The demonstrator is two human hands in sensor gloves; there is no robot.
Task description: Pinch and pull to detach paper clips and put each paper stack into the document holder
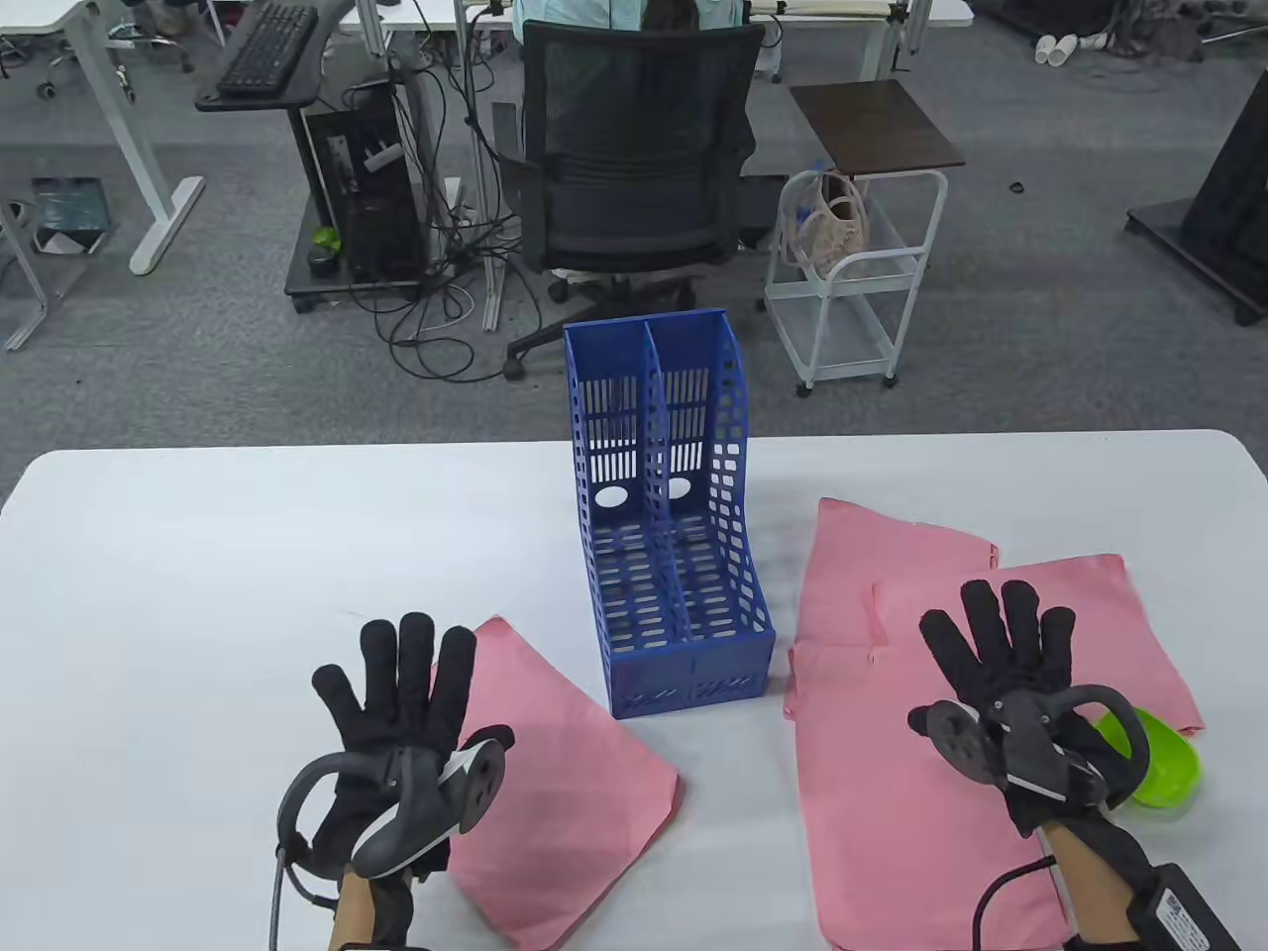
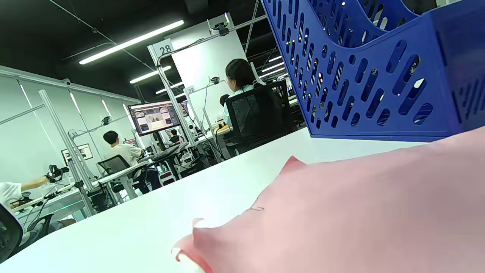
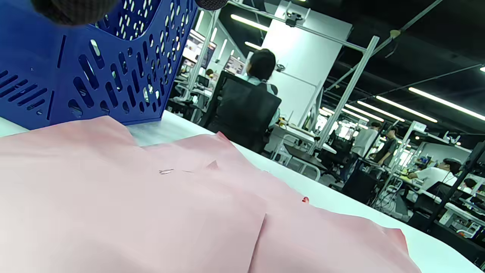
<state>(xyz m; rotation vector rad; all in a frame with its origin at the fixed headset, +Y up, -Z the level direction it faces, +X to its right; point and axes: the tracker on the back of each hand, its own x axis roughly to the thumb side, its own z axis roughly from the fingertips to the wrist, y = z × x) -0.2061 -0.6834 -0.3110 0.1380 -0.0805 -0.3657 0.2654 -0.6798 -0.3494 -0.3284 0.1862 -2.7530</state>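
A blue two-slot document holder stands mid-table, also filling the top right of the left wrist view and the top left of the right wrist view. One pink paper stack lies left of it, with a paper clip near its edge. Several pink stacks overlap on the right, one bearing a small clip. My left hand hovers flat with fingers spread over the left stack's edge. Fingers straight, my right hand hovers above the right stacks. Neither holds anything.
A green bowl sits by my right wrist at the table's right. A person in an office chair sits beyond the table's far edge, beside a white cart.
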